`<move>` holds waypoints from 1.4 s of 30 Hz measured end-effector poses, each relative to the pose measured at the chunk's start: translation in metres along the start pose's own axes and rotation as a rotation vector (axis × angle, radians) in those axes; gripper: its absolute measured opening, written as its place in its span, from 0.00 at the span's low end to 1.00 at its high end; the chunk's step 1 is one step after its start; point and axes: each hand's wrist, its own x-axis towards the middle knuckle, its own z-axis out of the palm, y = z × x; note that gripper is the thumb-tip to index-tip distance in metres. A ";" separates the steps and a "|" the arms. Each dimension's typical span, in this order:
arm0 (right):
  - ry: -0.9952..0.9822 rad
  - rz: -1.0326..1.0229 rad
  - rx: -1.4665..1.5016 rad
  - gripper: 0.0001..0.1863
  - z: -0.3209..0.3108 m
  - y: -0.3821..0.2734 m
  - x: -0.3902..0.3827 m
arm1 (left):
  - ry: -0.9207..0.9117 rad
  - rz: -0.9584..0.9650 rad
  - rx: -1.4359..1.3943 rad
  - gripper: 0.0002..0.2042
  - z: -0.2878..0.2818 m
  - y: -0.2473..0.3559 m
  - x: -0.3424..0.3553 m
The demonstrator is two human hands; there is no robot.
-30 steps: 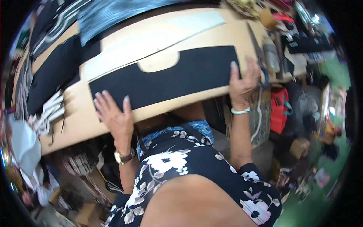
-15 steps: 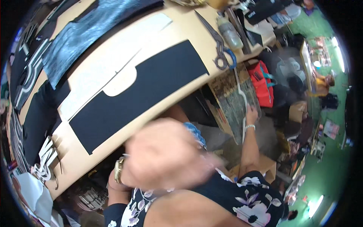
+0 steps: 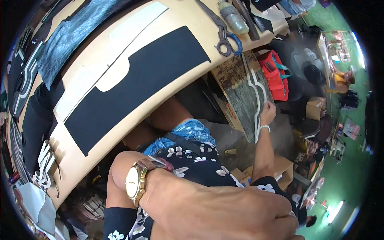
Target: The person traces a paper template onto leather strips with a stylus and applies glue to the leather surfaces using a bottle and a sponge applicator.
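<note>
- the black piece (image 3: pixel 140 86) lies flat on the surface (image 3: pixel 76 172); it has one round cut-out in its far long edge.
- the right hand (image 3: pixel 268 113) is to the right of the black piece, past the near edge of the surface; its fingers pinch a white strip (image 3: pixel 264 95).
- this white strip is also to the right of the black piece, and runs bent in front of a worn board (image 3: pixel 236 86).
- the left hand (image 3: pixel 236 204), with a gold watch (image 3: pixel 134 182), is nearer to the body than the black piece; its fingers are bent, but i cannot tell if they hold something.
- the scissors (image 3: pixel 221 30) and a bottle (image 3: pixel 236 20) lie to the right of the black piece.
- a pale sheet (image 3: pixel 138 30) lies along the far side of the black piece.
</note>
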 end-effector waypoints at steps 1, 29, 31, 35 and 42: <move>0.018 -0.030 0.035 0.12 -0.014 -0.001 -0.002 | -0.001 -0.007 -0.006 0.11 0.003 0.001 -0.001; -0.073 -1.538 0.710 0.12 -0.049 -0.418 -0.024 | 0.262 -0.820 0.737 0.09 -0.216 -0.034 -0.031; -0.028 -1.514 0.672 0.14 -0.046 -0.417 -0.011 | 0.280 -0.829 0.760 0.09 -0.224 -0.038 -0.039; 0.103 -1.070 0.594 0.19 -0.048 -0.383 0.053 | 0.365 -0.799 0.884 0.09 -0.230 -0.040 -0.053; 0.080 -0.673 0.093 0.29 0.010 -0.294 0.122 | 0.346 -0.834 1.086 0.10 -0.237 -0.033 -0.071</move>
